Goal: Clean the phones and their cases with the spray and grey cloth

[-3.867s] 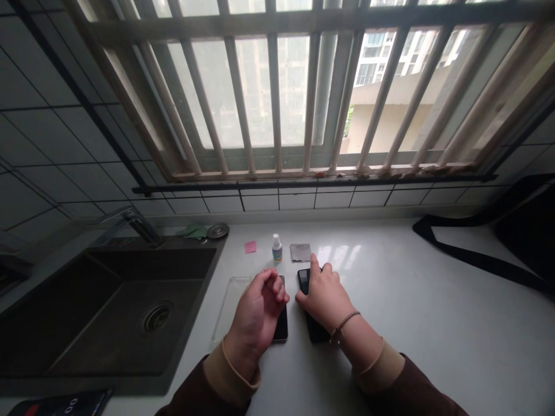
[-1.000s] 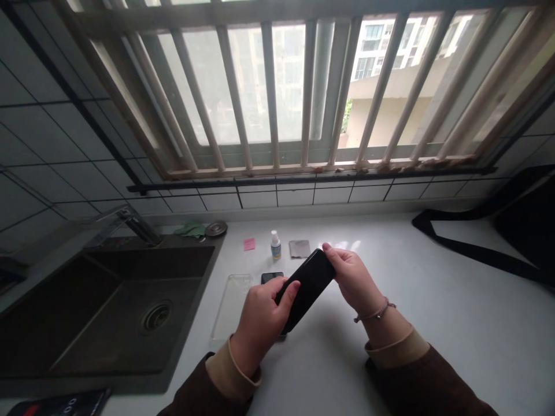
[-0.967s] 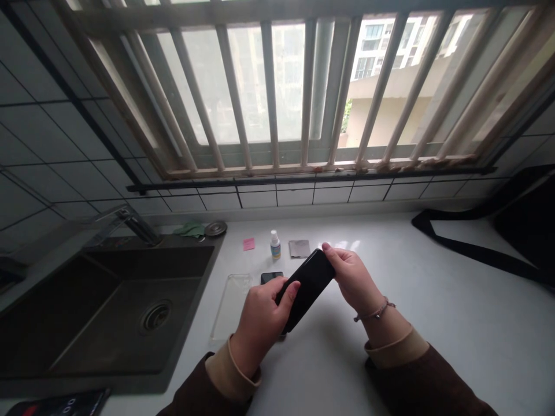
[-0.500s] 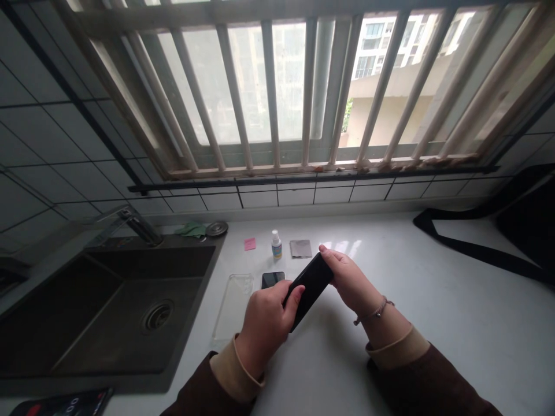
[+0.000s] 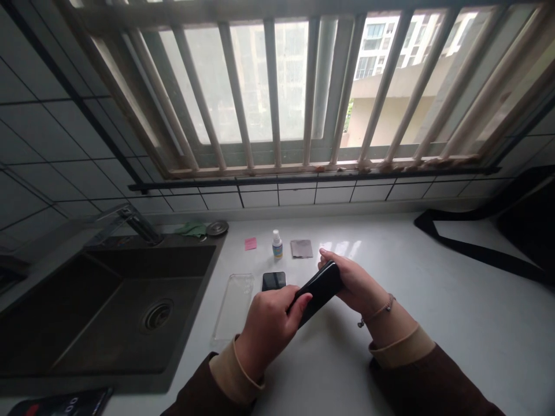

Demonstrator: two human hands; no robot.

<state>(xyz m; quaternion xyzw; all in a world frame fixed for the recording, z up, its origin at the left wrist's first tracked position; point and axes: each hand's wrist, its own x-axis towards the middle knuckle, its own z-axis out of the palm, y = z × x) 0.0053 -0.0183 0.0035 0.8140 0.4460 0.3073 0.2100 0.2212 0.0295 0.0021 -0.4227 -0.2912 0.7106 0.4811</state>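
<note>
A black phone, tilted, is held over the counter between my two hands. My left hand grips its lower left end, thumb across the dark face. Around the upper right end curls my right hand, its thumb lifted off the face and the other fingers partly hidden behind. Just left of my left hand lies a clear phone case. A second, dark-faced phone rests flat behind that hand, partly covered by it. Farther back are a small white spray bottle, standing upright, and a folded grey cloth.
The sink is at left, with a faucet, a green cloth and a metal strainer lid behind it. A pink note lies near the bottle. At right is a black bag with its strap. Window bars stand behind.
The black phone has turned, its upper right end tipping so more of the edge shows. My right thumb has come off its face. Both hands have shifted slightly right.
</note>
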